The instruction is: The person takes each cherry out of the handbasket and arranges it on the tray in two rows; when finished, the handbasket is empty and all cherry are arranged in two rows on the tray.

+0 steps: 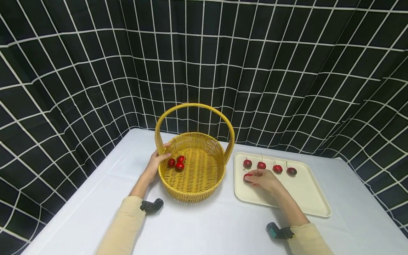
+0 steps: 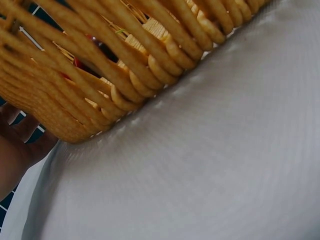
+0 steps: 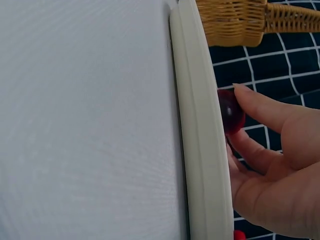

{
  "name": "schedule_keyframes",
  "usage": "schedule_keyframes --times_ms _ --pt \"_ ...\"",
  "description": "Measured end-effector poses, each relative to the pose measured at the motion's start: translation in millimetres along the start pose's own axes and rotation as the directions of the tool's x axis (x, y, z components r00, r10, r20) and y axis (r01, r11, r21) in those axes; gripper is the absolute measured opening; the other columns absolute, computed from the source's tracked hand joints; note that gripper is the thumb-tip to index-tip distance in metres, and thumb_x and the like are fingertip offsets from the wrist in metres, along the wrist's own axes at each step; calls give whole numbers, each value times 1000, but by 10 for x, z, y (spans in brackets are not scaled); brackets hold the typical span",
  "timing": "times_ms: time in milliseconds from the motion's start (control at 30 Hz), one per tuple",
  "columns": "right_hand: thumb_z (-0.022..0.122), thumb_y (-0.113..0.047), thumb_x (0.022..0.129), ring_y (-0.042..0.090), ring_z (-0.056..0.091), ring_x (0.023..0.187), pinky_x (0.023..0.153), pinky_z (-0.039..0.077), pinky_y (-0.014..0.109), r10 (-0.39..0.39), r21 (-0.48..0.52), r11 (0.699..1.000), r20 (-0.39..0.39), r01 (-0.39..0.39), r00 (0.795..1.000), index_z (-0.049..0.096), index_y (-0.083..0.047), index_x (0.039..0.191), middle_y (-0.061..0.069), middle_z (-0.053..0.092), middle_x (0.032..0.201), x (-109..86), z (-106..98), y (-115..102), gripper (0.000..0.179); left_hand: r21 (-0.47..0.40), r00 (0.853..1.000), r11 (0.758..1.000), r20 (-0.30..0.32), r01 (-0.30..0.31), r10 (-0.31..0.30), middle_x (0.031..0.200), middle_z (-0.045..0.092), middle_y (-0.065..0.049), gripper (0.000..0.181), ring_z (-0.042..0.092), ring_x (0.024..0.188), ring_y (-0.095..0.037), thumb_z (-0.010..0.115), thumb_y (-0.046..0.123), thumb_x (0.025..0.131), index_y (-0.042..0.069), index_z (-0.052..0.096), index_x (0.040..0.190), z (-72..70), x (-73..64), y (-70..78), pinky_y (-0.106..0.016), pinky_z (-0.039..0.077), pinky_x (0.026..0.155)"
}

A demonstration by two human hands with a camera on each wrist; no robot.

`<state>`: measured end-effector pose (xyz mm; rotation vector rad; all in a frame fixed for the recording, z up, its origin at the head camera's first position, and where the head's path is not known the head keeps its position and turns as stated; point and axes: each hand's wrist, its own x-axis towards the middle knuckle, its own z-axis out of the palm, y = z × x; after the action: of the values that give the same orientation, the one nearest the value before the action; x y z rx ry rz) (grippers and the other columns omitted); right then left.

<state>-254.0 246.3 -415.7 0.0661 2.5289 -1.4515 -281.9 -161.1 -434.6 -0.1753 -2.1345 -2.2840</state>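
Note:
A yellow wicker basket (image 1: pixel 191 193) with a tall arched handle stands on the table, with three red cherries (image 1: pixel 180 166) inside at its left. My left hand (image 1: pixel 155 163) grips the basket's left rim beside the handle's foot, the thumb lying over the edge. In the left wrist view, fingers (image 2: pixel 25 127) show against the woven wall. Over the left part of a cream tray (image 1: pixel 306 198), my right hand (image 1: pixel 262 180) pinches a dark red cherry (image 3: pixel 231 112) between thumb and fingertips. Several stemmed cherries (image 1: pixel 277 169) lie in a row along the tray's far side.
A white cloth (image 1: pixel 207 226) covers the table. Dark curtains with a white grid (image 1: pixel 204 53) hang behind and at both sides. The basket's handle (image 1: pixel 195 105) arches high above its bowl. The tray has a low raised rim and sits right of the basket.

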Motion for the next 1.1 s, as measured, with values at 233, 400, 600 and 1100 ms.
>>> schedule_keyframes --times_ms 233,400,600,1100 --pt "70 -20 87 17 62 77 73 54 28 8 -30 1000 -8 -8 1000 61 8 112 10 66 93 -21 -13 15 38 -5 1000 1000 8 30 -30 153 27 -13 52 23 139 -29 50 9 95 7 35 145 5 -15 52 -44 12 113" --pt "63 -17 93 16 60 76 70 54 26 14 -16 1000 -19 -14 1000 61 10 114 11 66 95 -30 -37 12 34 15 999 999 21 39 -40 153 25 -17 52 22 139 -32 48 7 95 3 33 145 51 -118 216 -45 12 113" --pt "58 -14 96 15 62 75 70 55 26 8 44 999 -19 -7 1000 55 15 120 10 64 93 -25 -68 24 38 32 999 999 20 38 -39 153 25 -16 53 22 139 -31 48 8 96 3 32 146 86 -167 295 -44 14 113" --pt "45 -35 101 13 64 71 67 55 26 109 328 939 -5 -101 994 44 14 129 9 64 90 -11 -252 33 57 -2 999 999 1 34 -34 152 28 -12 51 24 139 -28 50 11 96 8 36 145 -4 1 32 -44 13 113"
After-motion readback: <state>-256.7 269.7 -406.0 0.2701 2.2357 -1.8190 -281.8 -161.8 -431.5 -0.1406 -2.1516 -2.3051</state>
